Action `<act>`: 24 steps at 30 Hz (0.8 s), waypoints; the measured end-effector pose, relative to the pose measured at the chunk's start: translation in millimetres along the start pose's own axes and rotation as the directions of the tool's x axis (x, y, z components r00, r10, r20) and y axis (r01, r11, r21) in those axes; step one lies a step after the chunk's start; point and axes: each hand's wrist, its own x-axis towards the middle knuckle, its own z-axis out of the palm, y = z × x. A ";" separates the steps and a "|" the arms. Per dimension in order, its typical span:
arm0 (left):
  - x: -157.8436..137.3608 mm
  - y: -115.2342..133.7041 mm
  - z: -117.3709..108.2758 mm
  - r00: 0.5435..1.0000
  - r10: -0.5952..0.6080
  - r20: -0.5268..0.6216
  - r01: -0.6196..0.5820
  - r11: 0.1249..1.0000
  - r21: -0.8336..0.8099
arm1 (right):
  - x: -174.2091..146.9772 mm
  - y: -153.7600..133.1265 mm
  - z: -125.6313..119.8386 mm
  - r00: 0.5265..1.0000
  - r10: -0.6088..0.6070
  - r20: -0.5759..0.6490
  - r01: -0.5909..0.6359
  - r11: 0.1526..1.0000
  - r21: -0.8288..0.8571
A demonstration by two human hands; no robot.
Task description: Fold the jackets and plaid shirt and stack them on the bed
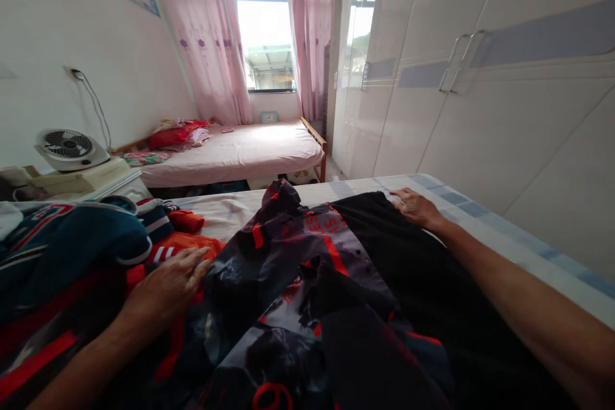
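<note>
Spread over the near bed is a dark grey and black jacket [288, 237] with red lettering and red patches. A plain black piece of cloth [384, 243] lies along its right side; whether it belongs to the jacket I cannot tell. My right hand [417, 207] is at the far corner of this black cloth, its fingers closed on the edge. On the left, my left hand [175, 278] rests palm down by the jacket's left side, fingers stretched out. Beneath and beside it are dark clothes with red bands and an orange garment [187, 243].
A teal garment [77, 250] tops the clothes heap at left. A fan [70, 147] stands on a cabinet [115, 176] beyond it. Behind are a second bed [254, 147], pink curtains [206, 32] and a window. White wardrobes [480, 115] line the right side.
</note>
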 end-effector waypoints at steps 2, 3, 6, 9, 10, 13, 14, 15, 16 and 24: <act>27.1 2.4 6.9 0.992 -0.073 0.103 0.069 0.997 0.042 | 30.9 -14.7 18.6 1.000 -0.018 0.007 0.018 0.998 -0.060; 36.5 2.9 10.3 0.987 -0.100 0.123 0.096 0.994 0.044 | 42.8 -19.2 27.2 0.999 -0.031 0.011 0.031 0.996 -0.078; 49.3 1.5 22.5 0.984 -0.128 0.123 0.125 0.992 0.033 | 67.8 -23.9 44.4 0.997 -0.068 0.035 0.071 0.993 -0.091; 49.1 -2.0 36.3 0.992 -0.096 0.084 0.101 0.994 -0.046 | 82.3 -18.9 48.2 0.998 -0.064 0.030 0.066 0.992 -0.108; 48.7 -2.5 40.6 0.996 -0.084 0.043 0.087 0.993 -0.075 | 85.8 -16.2 48.3 0.999 -0.049 0.003 0.049 0.992 -0.118; 51.2 0.3 51.8 0.990 -0.054 -0.132 0.048 0.998 -0.049 | 92.6 -11.2 51.6 0.995 0.021 -0.097 -0.032 0.993 -0.114; 53.3 2.4 54.9 0.986 -0.047 -0.162 0.047 0.999 -0.003 | 93.2 -11.9 53.9 0.994 0.050 -0.099 -0.059 0.994 -0.088; 55.7 4.7 57.4 0.985 -0.038 -0.167 0.047 0.998 0.052 | 92.6 -14.0 55.9 0.994 0.075 -0.084 -0.080 0.995 -0.054; 57.9 7.0 59.2 0.988 -0.024 -0.153 0.041 0.994 0.105 | 90.5 -17.3 56.8 0.993 0.095 -0.068 -0.096 0.995 -0.017; 7.8 22.8 36.4 0.968 0.171 -0.186 -0.161 0.985 0.067 | -29.3 -52.9 -23.3 0.970 -0.175 0.168 0.120 0.948 0.294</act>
